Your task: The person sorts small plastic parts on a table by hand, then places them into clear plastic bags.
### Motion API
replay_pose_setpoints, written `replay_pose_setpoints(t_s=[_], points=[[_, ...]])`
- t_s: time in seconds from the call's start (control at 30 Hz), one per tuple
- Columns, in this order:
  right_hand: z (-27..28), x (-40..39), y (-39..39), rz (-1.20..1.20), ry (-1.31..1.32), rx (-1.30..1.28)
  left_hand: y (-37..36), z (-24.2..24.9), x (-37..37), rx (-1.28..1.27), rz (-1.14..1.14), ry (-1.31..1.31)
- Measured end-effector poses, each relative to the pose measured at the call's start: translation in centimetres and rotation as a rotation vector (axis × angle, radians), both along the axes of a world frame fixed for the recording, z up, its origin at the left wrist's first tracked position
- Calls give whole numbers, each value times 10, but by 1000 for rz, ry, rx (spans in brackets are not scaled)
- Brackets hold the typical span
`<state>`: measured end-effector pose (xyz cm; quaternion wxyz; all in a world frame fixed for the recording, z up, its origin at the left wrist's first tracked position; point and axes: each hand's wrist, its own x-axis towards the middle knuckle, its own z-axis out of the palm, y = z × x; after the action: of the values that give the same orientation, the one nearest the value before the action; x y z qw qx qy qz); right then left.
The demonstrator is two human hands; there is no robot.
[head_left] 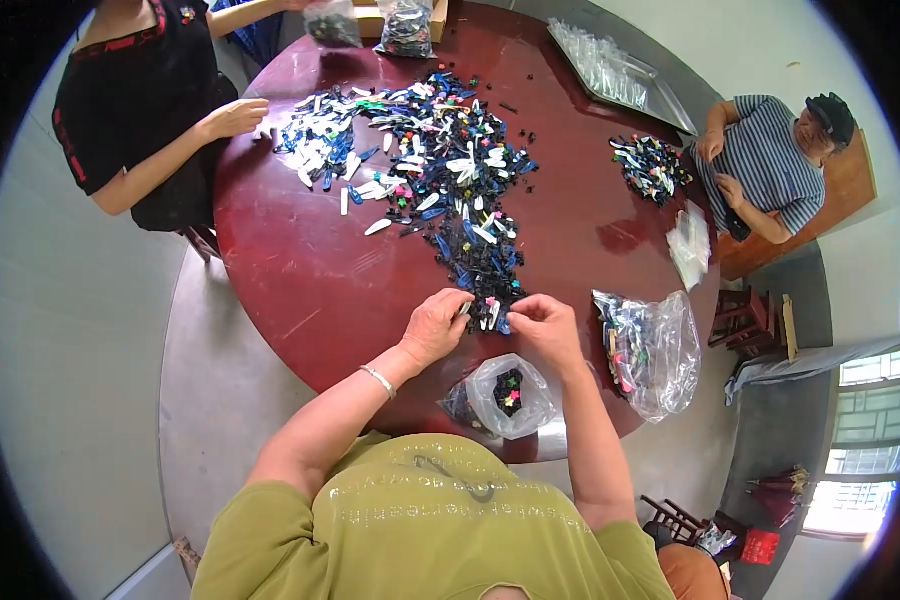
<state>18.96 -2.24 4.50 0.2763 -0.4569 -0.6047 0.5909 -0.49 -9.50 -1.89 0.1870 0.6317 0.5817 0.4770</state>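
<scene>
**Two hands picking at a pile of little clips**

Closest to us is a green shirt [430,520], and two bare arms reach out from it over the round, dark red tabletop [300,280]. Just past the shirt sits a small clear bag [505,395], open at the top, with a few colored bits inside.

The left hand [435,325] and the right hand [545,325] are side by side at the near end of a long pile of small clips [460,170]. The clips are blue, black and white. The fingers [462,300] of the left hand are curled and pinch a small white piece at the pile's edge. The right hand's fingers are bent down on the clips too, but I cannot tell if they hold one.

A bigger clear bag [655,350] lies to the right, near the right hand.

Across the tabletop, a person in black [135,100] rests a hand by the pile. A person in stripes [765,165] sits by a smaller heap [652,168].
</scene>
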Motion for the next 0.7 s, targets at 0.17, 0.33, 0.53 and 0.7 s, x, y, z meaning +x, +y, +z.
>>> replay_pose_setpoints(t_s=[0.17, 0.33, 0.53, 0.7], points=[[76, 25, -32, 225, 53, -100, -5, 12, -3, 20, -53, 60], [64, 18, -26, 141, -192, 139, -3, 7, 1, -32, -37, 98], [-1, -11, 1, 270, -407, 589, 1, 0, -1, -29, -27, 96], [-16, -18, 2, 296, -558, 697, -2, 7, -6, -47, -87, 27]])
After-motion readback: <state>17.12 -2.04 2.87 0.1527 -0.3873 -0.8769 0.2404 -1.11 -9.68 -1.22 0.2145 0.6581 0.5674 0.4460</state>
